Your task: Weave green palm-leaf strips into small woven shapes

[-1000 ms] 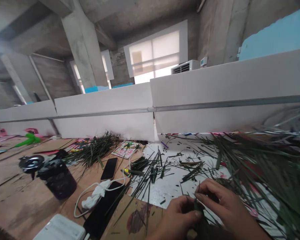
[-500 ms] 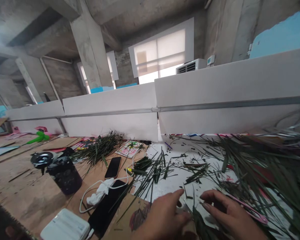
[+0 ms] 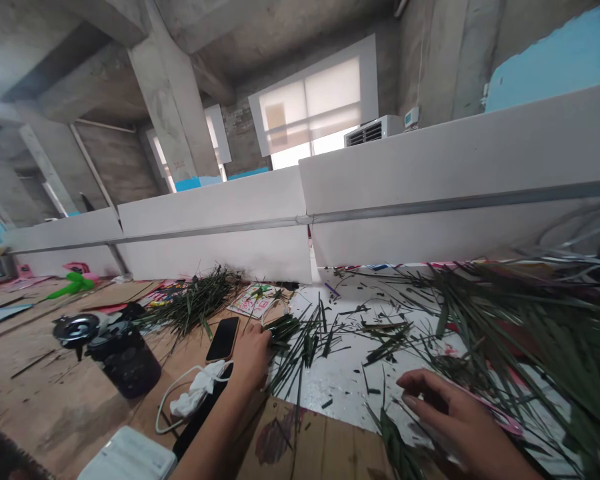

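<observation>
My left hand (image 3: 253,348) reaches across the brown table beside a bundle of dark green leaf strips (image 3: 283,331). Its back faces me and hides the fingertips, so whether it grips anything cannot be told. Lower right, my right hand (image 3: 447,405) hovers with curved fingers, thumb and forefinger apart, and no held thing shows between them. Below it stands a broad green leaf piece (image 3: 396,437). A pink-handled tool (image 3: 509,421) lies partly hidden behind the right hand. Cut leaf strips (image 3: 307,348) lie scattered on the white board (image 3: 325,387) between the hands.
A phone (image 3: 223,339), crumpled white tissue (image 3: 200,390) with a cable, a white power bank (image 3: 127,457) and a dark cup (image 3: 125,357) stand left. Leaf heaps lie at the back (image 3: 200,297) and right (image 3: 555,347). A white partition (image 3: 220,253) runs behind.
My left hand has moved forward and left, from near the right hand to the leaf bundle by the phone. My right hand stays nearly in place. The view has shifted slightly.
</observation>
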Motion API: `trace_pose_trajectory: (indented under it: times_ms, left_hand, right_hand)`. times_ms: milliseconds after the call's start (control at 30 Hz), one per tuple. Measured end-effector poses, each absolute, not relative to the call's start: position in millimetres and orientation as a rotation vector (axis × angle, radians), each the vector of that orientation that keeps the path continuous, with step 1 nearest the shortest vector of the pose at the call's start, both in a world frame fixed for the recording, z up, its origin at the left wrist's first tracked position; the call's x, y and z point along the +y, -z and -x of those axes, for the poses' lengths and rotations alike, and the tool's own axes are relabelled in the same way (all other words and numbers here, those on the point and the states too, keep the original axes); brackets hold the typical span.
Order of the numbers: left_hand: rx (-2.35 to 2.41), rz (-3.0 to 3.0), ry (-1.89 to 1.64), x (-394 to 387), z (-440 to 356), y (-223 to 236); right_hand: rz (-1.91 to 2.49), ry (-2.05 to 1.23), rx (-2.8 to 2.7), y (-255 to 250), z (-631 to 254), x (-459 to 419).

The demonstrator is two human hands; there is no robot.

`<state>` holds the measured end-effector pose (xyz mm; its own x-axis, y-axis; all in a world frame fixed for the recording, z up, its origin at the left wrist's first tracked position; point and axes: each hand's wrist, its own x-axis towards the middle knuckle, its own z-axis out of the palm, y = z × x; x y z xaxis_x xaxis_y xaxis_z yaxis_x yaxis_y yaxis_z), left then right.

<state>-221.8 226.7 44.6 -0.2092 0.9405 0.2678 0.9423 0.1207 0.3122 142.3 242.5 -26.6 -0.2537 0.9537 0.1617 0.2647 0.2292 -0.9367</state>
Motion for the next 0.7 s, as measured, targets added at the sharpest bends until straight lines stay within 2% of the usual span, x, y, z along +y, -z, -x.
trace_pose_trajectory:
  times_ms: [167,367,533,700]
  left_hand:
    - [-2.316,2.105,1.223,234.0,203.8,-47.1]
    - [-2.219,2.452,1.858,236.7,145.6,-44.4]
    - [-2.143,2.574,2.626,238.9,107.9,-39.3]
    - [-2.027,2.861,2.655,240.3,73.7,-31.8]
  right_hand:
    - [1.139,-1.028,-1.668,11.1,-143.1,240.7]
    - [1.092,-1.074,-1.562,-7.8,-142.9,233.8]
    - [1.0,-1.177,-1.464,-16.0,-141.9,230.4]
    - [0.85,-1.347,-1.317,-22.4,-138.2,229.2]
